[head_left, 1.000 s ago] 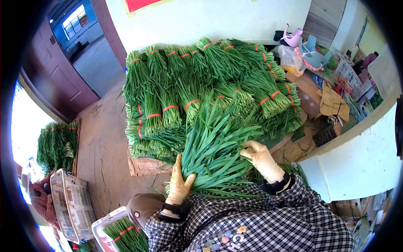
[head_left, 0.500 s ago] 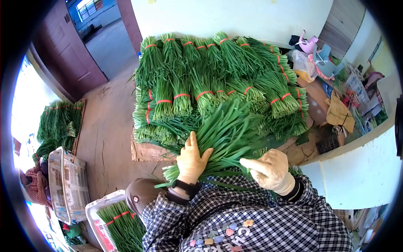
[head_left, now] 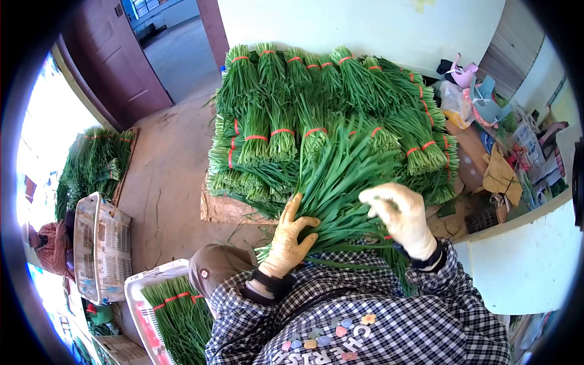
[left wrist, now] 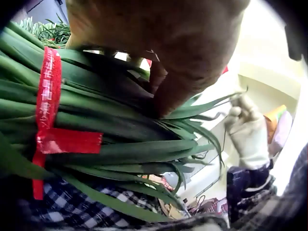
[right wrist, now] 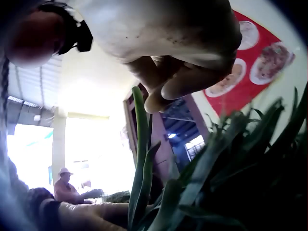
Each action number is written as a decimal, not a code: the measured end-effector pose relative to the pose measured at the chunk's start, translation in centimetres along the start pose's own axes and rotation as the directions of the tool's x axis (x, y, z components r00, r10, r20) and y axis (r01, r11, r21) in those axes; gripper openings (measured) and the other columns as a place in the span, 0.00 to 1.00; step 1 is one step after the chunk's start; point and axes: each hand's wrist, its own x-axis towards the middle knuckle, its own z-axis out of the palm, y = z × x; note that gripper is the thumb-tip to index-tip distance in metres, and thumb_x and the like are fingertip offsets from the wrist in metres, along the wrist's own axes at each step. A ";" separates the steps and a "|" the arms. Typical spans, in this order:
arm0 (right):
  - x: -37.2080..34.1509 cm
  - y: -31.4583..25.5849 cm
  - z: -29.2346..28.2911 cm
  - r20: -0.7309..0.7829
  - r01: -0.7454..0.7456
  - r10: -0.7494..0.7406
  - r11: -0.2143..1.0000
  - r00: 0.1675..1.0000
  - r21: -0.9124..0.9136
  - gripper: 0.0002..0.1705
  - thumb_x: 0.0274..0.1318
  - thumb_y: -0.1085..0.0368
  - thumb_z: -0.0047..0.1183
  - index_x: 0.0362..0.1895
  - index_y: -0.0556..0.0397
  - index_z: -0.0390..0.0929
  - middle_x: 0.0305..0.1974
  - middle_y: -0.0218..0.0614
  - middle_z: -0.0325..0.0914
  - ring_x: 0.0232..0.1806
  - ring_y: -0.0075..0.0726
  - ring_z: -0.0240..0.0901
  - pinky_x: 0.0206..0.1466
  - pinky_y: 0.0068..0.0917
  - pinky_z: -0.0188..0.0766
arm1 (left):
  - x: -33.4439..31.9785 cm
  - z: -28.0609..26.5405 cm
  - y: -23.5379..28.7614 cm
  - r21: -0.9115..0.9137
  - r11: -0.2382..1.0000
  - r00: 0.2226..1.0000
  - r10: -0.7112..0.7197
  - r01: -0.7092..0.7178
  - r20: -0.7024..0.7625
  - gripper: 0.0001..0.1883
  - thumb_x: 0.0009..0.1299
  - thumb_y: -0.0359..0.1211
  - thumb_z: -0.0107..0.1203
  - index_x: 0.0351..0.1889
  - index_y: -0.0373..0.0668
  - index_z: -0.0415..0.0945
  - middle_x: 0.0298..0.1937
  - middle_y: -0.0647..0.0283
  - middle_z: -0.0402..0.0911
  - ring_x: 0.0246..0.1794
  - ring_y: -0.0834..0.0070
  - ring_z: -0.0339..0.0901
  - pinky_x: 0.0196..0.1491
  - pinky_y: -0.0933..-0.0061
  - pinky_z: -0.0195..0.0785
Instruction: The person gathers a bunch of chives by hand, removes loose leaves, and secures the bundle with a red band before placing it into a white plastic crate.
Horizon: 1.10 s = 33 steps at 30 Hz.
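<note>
My gloved left hand grips a bunch of garlic chives, its leafy ends fanning up and away. The left wrist view shows red printed tape round the bunch, with fingers curled over the leaves. My gloved right hand is raised beside the right edge of the leaves, fingers curled inward. In the right wrist view a narrow leaf reaches right up to its fingertips; I cannot tell whether they pinch it.
A large stack of red-banded chive bundles stands ahead against the wall. At lower left are a crate of bundles and a white plastic basket. More chives lie far left. A pale curved partition borders the right.
The right hand drew away from the leaves to the lower right, then rose beside them with fingers curled. The left hand keeps its grip on the bunch. The head view has turned left.
</note>
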 end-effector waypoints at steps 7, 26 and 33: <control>0.4 -1.0 2.6 0.053 0.274 -0.275 0.961 0.960 0.021 0.12 0.80 0.61 0.48 0.45 0.53 0.80 0.39 0.34 0.88 0.33 0.26 0.87 0.32 0.22 0.80 | 1.0 1.2 0.3 0.146 0.988 0.999 -0.045 0.048 -0.025 0.21 0.63 0.32 0.71 0.54 0.51 0.80 0.84 0.44 0.54 0.82 0.42 0.56 0.76 0.45 0.57; -4.0 8.1 6.7 0.373 -0.530 0.408 0.780 0.834 0.332 0.16 0.80 0.59 0.48 0.58 0.51 0.84 0.49 0.36 0.89 0.44 0.29 0.87 0.42 0.22 0.77 | 1.8 -1.8 -0.3 0.002 1.000 0.968 0.018 -0.019 0.251 0.36 0.59 0.27 0.69 0.69 0.52 0.75 0.88 0.46 0.41 0.86 0.45 0.45 0.80 0.52 0.52; -4.6 7.2 8.0 0.233 -0.130 0.088 0.977 0.968 0.171 0.15 0.76 0.62 0.52 0.59 0.48 0.84 0.46 0.35 0.90 0.41 0.33 0.89 0.40 0.26 0.82 | 1.4 -0.7 -0.1 0.172 0.985 0.973 -0.024 -0.017 0.231 0.43 0.53 0.28 0.71 0.72 0.59 0.72 0.88 0.46 0.42 0.79 0.36 0.54 0.77 0.44 0.56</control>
